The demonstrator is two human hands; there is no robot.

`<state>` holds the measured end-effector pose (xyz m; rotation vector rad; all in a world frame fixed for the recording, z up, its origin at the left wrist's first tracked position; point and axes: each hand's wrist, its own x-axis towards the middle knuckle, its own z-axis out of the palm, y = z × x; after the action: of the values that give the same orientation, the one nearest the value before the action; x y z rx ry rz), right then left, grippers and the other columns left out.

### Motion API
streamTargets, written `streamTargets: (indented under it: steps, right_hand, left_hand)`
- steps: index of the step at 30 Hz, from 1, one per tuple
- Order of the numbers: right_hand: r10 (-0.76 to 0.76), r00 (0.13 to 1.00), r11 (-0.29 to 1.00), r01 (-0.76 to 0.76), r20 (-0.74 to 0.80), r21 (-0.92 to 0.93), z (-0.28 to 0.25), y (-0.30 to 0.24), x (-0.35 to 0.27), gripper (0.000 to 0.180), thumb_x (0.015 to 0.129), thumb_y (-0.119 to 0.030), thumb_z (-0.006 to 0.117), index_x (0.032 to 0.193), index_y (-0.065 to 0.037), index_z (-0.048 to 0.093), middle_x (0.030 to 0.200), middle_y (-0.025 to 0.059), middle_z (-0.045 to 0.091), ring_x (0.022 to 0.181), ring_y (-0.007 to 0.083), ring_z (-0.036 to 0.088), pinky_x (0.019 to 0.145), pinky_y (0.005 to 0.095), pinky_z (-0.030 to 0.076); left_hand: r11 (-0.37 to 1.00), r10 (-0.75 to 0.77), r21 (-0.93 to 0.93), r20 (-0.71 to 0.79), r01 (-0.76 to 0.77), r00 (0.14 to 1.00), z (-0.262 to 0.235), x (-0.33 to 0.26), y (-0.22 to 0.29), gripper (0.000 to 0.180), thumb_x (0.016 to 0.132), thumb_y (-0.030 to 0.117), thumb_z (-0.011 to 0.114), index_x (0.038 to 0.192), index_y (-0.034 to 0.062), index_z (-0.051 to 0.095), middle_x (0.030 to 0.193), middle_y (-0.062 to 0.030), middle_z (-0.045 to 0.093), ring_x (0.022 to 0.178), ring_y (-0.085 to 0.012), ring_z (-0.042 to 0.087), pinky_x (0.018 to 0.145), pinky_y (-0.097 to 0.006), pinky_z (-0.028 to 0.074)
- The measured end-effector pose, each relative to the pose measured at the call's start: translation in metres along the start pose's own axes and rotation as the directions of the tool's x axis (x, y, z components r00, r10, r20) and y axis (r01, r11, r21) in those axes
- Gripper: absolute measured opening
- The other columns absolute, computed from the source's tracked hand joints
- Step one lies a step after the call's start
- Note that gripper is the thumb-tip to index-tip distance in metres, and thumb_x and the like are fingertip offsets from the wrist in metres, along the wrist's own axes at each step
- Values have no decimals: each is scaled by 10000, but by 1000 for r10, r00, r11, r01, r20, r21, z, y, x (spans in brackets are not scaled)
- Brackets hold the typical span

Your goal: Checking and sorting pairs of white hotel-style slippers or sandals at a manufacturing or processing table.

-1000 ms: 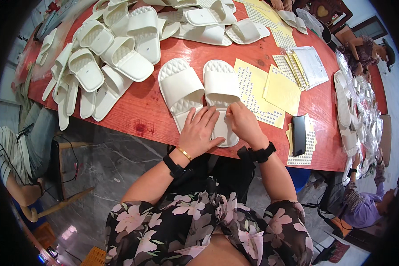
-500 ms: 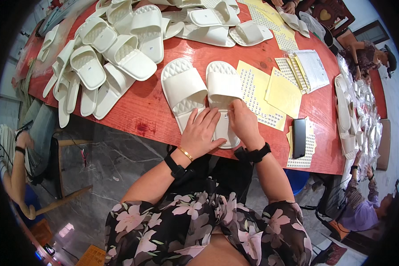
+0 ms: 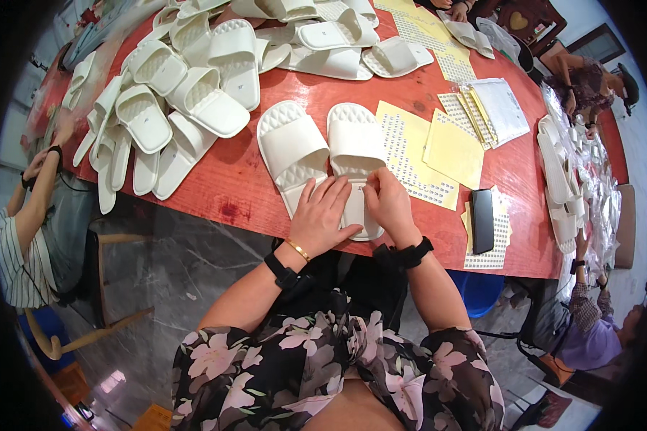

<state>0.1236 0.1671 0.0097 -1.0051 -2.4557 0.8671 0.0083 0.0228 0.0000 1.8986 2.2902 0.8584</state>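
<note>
Two white slide slippers lie side by side in front of me, toes pointing away: the left slipper (image 3: 297, 152) and the right slipper (image 3: 357, 142). Both have quilted insoles and wide smooth straps. My left hand (image 3: 322, 210) rests flat over the inner heel area of the pair, fingers stretched out. At the right slipper's outer edge, just below its strap, my right hand (image 3: 389, 205) is closed, fingertips bent together against the insole. Whatever its fingers may hold is hidden. Part of a small dark mark shows on the insole between my hands.
A heap of white slippers (image 3: 218, 108) covers the red table's (image 3: 226, 190) far left. To the right lie yellow sticker sheets (image 3: 454, 154), a plastic packet (image 3: 497, 108) and a black phone (image 3: 482, 219). Co-workers sit around; one person's arm (image 3: 42, 179) reaches in at left.
My right hand has shifted slightly down along the slipper's edge; its fingers stay bent. My left hand keeps its place. At left, a co-worker's arms have come up to the table's edge.
</note>
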Motion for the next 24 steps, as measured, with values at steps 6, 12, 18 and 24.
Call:
streamTargets:
  steps: [6, 12, 18, 24]
  right_hand:
    - [128, 992, 962, -119, -20, 245, -3, 25, -19, 142, 837, -72, 636, 950, 1, 592, 760, 153, 624, 709, 289, 628, 659, 370, 501]
    - [186, 979, 922, -144, -85, 359, -18, 38, -40, 116, 863, -66, 641, 938, 14, 604, 726, 75, 607, 665, 127, 567, 618, 280, 476]
    - [163, 979, 872, -88, -118, 481, -10, 47, -48, 75, 879, -53, 628, 931, -4, 606, 758, 46, 611, 677, 101, 562, 632, 256, 477]
    - [234, 962, 827, -120, -142, 549, -11, 53, -58, 55, 878, -28, 612, 929, -11, 602, 758, 26, 600, 674, 86, 548, 617, 233, 449]
  left_hand:
    - [991, -33, -127, -10, 32, 999, 2, 0, -5, 636, 772, 406, 744, 1262, 38, 574, 1372, -151, 496, 1284, -334, 438, 1096, -508, 304]
    - [980, -184, -113, -196, 164, 963, -5, 16, -2, 528, 818, 388, 716, 1234, 80, 614, 1346, -239, 464, 1255, -453, 404, 1061, -533, 315]
    - [941, -338, -62, -138, 332, 931, 10, 48, 5, 685, 790, 436, 712, 1242, -34, 501, 1314, -294, 441, 1254, -466, 380, 1051, -550, 293]
    - [970, -236, -14, -292, 242, 927, -15, 47, 6, 640, 807, 440, 703, 1141, -73, 513, 1255, -290, 478, 1251, -449, 396, 1053, -546, 296]
